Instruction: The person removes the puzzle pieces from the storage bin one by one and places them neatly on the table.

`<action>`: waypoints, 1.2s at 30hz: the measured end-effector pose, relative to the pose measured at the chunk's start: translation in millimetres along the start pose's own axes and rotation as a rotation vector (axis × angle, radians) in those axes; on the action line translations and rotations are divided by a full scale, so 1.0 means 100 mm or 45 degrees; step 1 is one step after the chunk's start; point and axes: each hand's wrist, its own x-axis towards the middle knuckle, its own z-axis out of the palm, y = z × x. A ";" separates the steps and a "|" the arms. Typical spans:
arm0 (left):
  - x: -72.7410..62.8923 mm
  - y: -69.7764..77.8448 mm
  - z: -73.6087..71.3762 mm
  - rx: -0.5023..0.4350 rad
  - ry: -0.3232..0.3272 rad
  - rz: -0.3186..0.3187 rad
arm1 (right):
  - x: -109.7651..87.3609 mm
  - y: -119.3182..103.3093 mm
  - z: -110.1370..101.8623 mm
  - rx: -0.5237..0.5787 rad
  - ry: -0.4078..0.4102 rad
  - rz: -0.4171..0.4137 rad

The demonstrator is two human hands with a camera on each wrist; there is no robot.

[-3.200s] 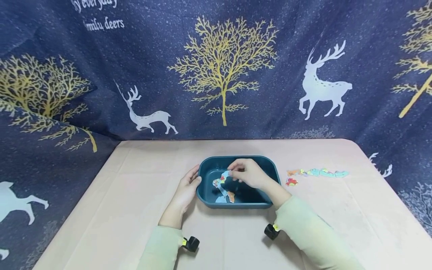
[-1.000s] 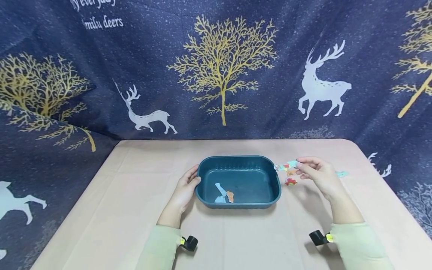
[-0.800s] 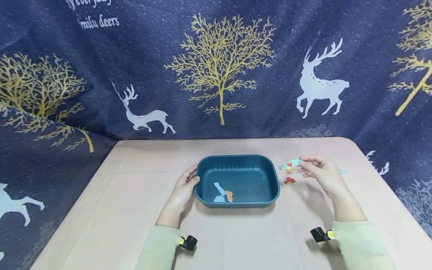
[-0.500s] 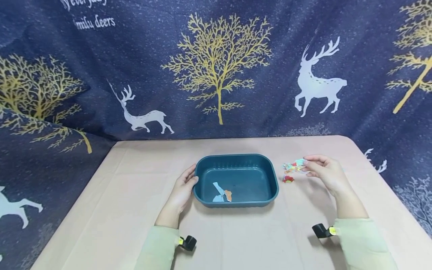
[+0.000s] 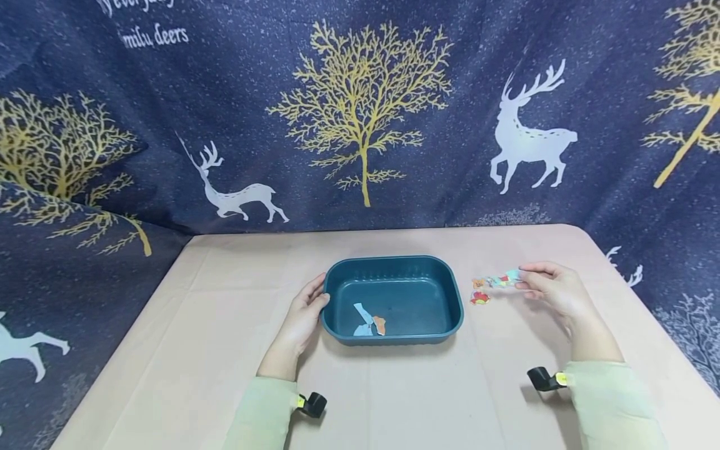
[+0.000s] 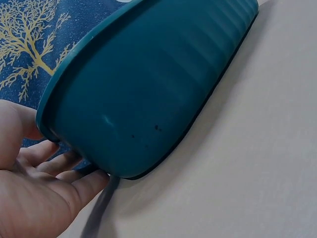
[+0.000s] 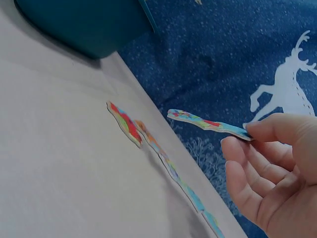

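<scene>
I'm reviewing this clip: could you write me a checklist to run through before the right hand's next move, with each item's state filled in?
1. Right hand has a grip on the strip: ok, pinched at one end between thumb and fingers.
2. Strip clear of the row of pieces: ok, a gap shows in the right wrist view.
3. Tub steadied: ok, left hand is at its left end; how firmly, cannot tell.
4. Red piece separate from the row: cannot tell; it lies very close to the orange end.
5. All pieces out of the tub: not ok, pale blue pieces and an orange-brown piece lie inside.
</scene>
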 end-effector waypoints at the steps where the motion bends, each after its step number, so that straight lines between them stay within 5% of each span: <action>1: 0.00 0.00 0.00 0.003 -0.002 0.000 | 0.00 0.00 -0.01 -0.007 0.005 0.008; 14: 0.01 0.00 0.00 0.016 -0.002 0.005 | 0.01 0.04 -0.11 -0.130 -0.022 0.082; 29: 0.00 0.01 0.00 0.014 0.002 -0.008 | 0.03 0.10 -0.16 -0.542 0.005 0.172; 36: 0.00 -0.01 -0.01 0.002 0.002 -0.006 | 0.03 0.11 -0.15 -0.624 -0.009 0.182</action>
